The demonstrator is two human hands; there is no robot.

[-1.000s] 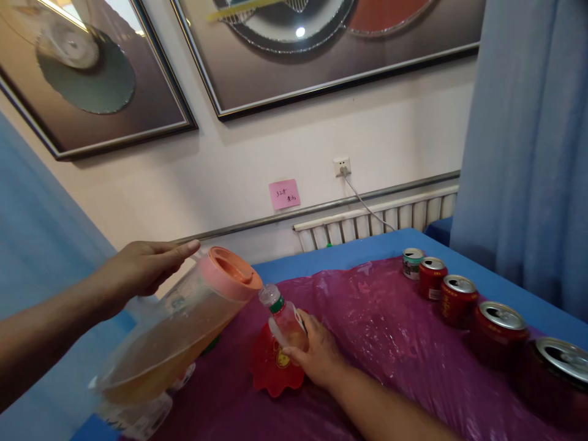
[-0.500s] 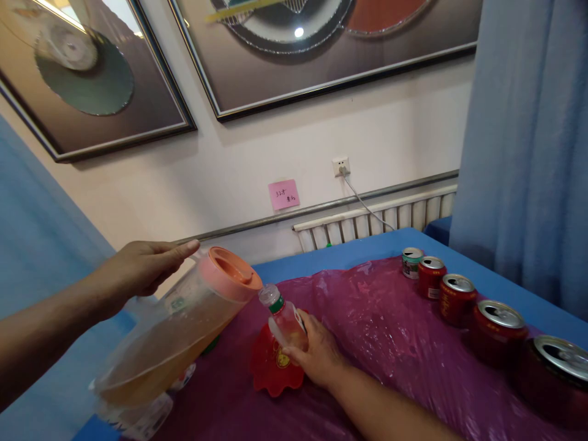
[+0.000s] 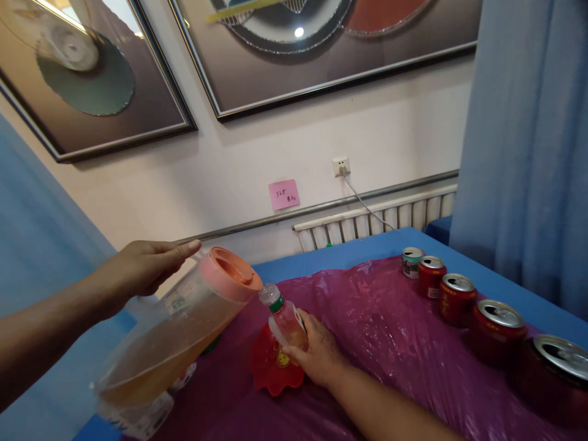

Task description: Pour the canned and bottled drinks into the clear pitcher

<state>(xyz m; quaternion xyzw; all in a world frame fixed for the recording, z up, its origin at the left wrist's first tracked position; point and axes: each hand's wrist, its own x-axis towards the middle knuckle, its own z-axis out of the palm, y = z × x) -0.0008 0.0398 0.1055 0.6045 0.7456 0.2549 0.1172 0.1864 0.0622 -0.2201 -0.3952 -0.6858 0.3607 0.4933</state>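
Observation:
My left hand (image 3: 147, 269) is closed round the handle of a clear plastic pitcher (image 3: 169, 343) with an orange lid. The pitcher is tipped to the right, and brownish liquid lies along its lower side. Its lidded rim is close to the mouth of a small clear plastic bottle (image 3: 287, 324) with a green and red band at the neck. My right hand (image 3: 319, 355) grips this bottle, which leans left and has a little liquid in it. Below the bottle is a red scallop-edged dish (image 3: 275, 376) with a yellow design.
A row of opened drink cans (image 3: 458, 300) runs along the right of the purple plastic sheet (image 3: 362, 324) on the blue table (image 3: 367, 245). Partly hidden containers (image 3: 151, 416) stand under the pitcher. Behind are a radiator (image 3: 362, 223) and a plugged-in cord (image 3: 367, 202).
Almost nothing differs. Both hands, the tilted pitcher and the bottle keep nearly the same positions.

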